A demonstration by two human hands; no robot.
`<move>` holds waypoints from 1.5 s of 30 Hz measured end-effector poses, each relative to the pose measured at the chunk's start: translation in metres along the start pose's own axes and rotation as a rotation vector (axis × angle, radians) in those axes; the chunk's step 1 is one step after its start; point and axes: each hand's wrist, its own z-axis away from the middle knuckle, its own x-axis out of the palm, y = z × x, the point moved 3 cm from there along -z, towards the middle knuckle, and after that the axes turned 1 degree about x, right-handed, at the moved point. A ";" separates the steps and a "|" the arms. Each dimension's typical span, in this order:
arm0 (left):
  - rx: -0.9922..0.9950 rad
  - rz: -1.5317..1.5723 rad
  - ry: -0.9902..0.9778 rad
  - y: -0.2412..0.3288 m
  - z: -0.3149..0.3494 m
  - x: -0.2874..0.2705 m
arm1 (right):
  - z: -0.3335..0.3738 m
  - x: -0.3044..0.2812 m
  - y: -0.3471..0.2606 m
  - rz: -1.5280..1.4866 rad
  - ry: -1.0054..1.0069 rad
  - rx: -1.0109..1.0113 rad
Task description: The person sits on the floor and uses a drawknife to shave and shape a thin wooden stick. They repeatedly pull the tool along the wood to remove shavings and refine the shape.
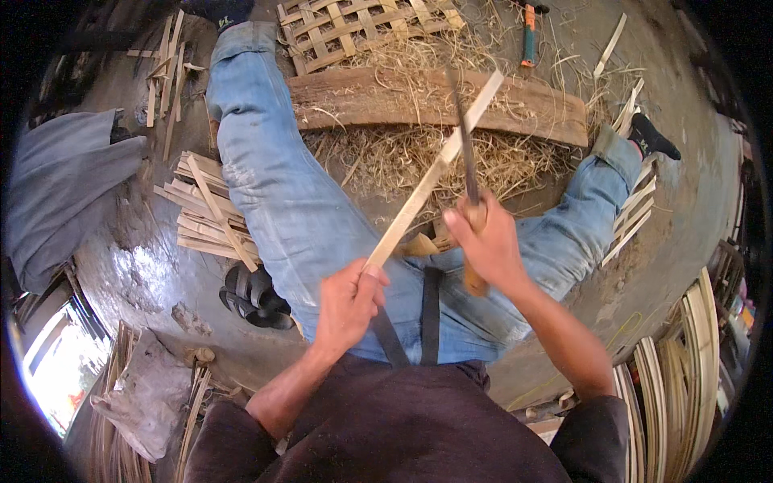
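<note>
My left hand [346, 304] is closed round the lower end of a pale, flat bamboo strip [415, 205]. The strip slants up and to the right over my lap, its far end above a curved wooden plank [354, 98]. In my right hand [493, 245] is the wooden handle of a knife [469, 165], gripped with the fingers wrapped round it. The knife's dark, narrow blade points away from me and crosses the strip near its upper part. The blade looks slightly blurred. Whether its edge touches the strip, I cannot tell.
Thin shavings [499, 165] lie heaped around the plank. Beyond it are a woven bamboo lattice [362, 28] and a hammer [529, 39]. Bundled strips [205, 211] lie beside my left leg, near dark sandals [256, 298]. More long strips [684, 378] stand at the lower right.
</note>
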 end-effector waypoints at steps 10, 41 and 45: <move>-0.336 0.689 -0.578 0.002 -0.010 0.016 | -0.028 0.036 -0.002 -0.259 0.043 -0.143; -0.226 0.499 -0.236 -0.020 0.004 0.004 | 0.031 0.014 -0.019 0.736 -0.367 -0.413; -0.260 0.502 -0.231 -0.016 0.003 0.004 | 0.043 0.018 -0.015 0.700 -0.437 -0.353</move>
